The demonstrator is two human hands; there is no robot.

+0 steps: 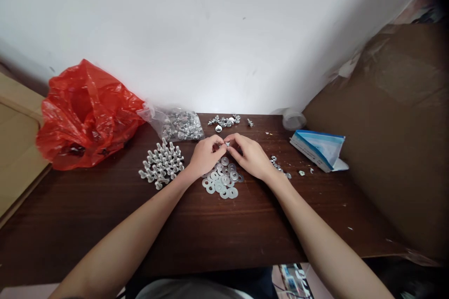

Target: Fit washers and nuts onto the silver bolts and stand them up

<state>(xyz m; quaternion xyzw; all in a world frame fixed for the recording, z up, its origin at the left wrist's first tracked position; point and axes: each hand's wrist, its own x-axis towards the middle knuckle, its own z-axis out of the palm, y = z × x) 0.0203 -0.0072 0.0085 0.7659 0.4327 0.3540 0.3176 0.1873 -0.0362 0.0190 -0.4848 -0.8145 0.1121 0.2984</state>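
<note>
Above the washers, my left hand (207, 155) and my right hand (251, 155) meet fingertip to fingertip. Both are closed in a pinch around one small silver metal fastener (228, 144); the fingers cover most of it, so its exact kind is unclear. Flat round washers (220, 182) lie in a loose pile just below my hands. Left of them, many bolts (163, 164) stand in a cluster, most on their heads. Several nuts (275, 162) lie beside my right wrist, partly hidden by it. Beyond my fingers sits a group of bolts fitted with washers (224, 122).
At the back left, a clear bag of metal fasteners (184, 124) adjoins a red plastic bag (87, 117). A clear plastic cup (293, 119) and a blue-and-white packet (317, 149) are on the right. Cardboard (393, 140) borders the right side; a white wall (224, 46) rises behind.
</note>
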